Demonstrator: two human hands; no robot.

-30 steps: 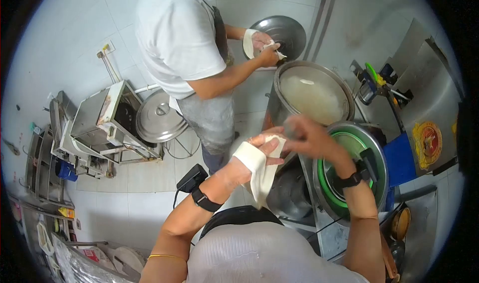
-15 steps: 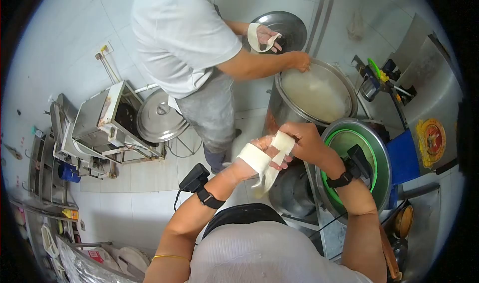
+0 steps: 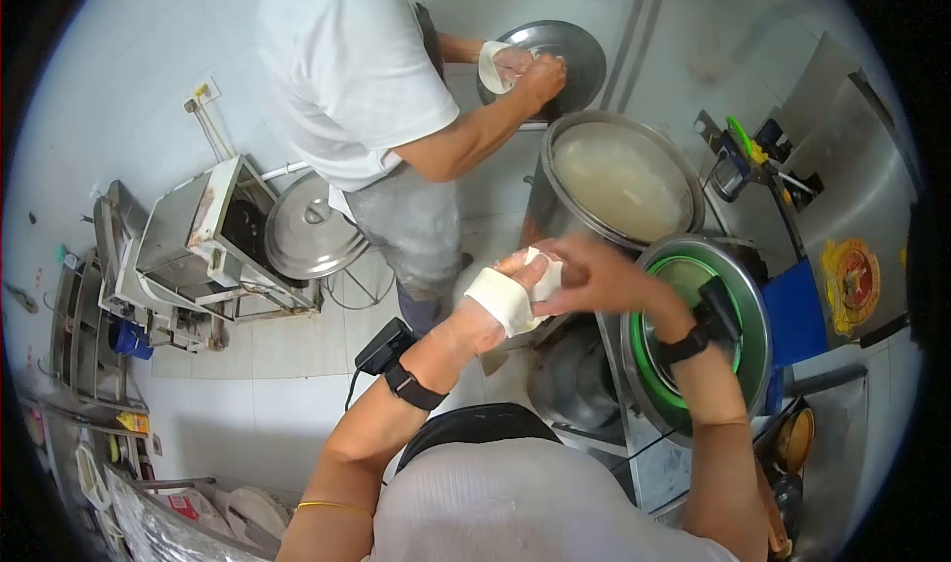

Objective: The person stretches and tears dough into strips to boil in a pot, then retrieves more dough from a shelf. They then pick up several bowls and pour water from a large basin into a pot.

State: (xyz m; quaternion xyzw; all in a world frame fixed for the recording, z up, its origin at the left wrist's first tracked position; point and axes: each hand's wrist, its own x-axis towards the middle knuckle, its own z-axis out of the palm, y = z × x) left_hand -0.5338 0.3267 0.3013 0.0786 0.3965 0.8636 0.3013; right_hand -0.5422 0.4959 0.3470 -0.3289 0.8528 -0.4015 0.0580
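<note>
A pale, flat dough strip [image 3: 502, 300] wraps round the wrist and back of my left hand [image 3: 517, 268], and its free end stands up between the thumb and fingers, which are closed on it. My right hand [image 3: 597, 277], smeared by motion, is right at that free end of the dough strip; whether its fingers pinch the dough cannot be made out. Beyond my hands stands a large metal pot [image 3: 619, 186] of cloudy liquid. On my right, a metal basin [image 3: 758, 339] holds a green-rimmed colander [image 3: 649, 359].
A co-worker [image 3: 352, 77] stands at the far left of the pot, a similar strip round one hand, both hands over a round metal lid [image 3: 584, 52]. A lidded pot [image 3: 307, 230] and metal rack [image 3: 213, 215] are left. A dark pot [image 3: 575, 384] sits low near my body.
My right hand has blurred and shifted slightly; the hanging tail of my dough strip no longer shows. The co-worker's right hand has moved from the pot rim to the other hand.
</note>
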